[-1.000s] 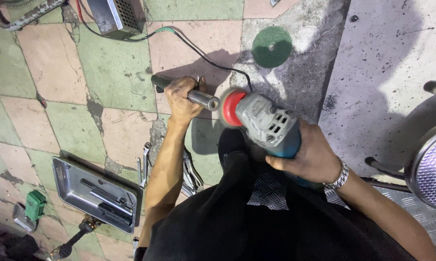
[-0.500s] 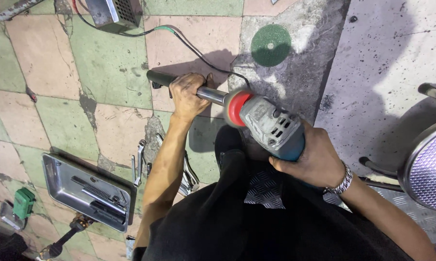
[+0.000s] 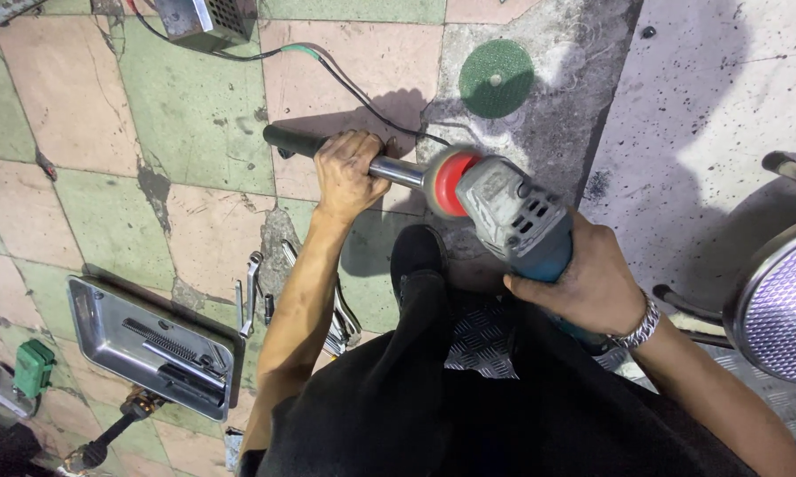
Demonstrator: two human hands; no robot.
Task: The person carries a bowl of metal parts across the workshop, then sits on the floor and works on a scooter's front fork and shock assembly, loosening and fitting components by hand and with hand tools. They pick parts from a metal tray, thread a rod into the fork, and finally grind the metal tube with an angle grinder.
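I see the left hand clenched around the rod, right hand grasping the grinder. Risk: the red disc, just beside the left hand, could snatch and nick fingers.

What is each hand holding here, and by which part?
Both hold one angle grinder. The left hand grips its side handle near the middle; the right hand wraps the rear of the blue body.

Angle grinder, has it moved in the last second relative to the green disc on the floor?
Yes, slightly. The angle grinder has shifted up the picture, so its red collar sits a little nearer the green disc.
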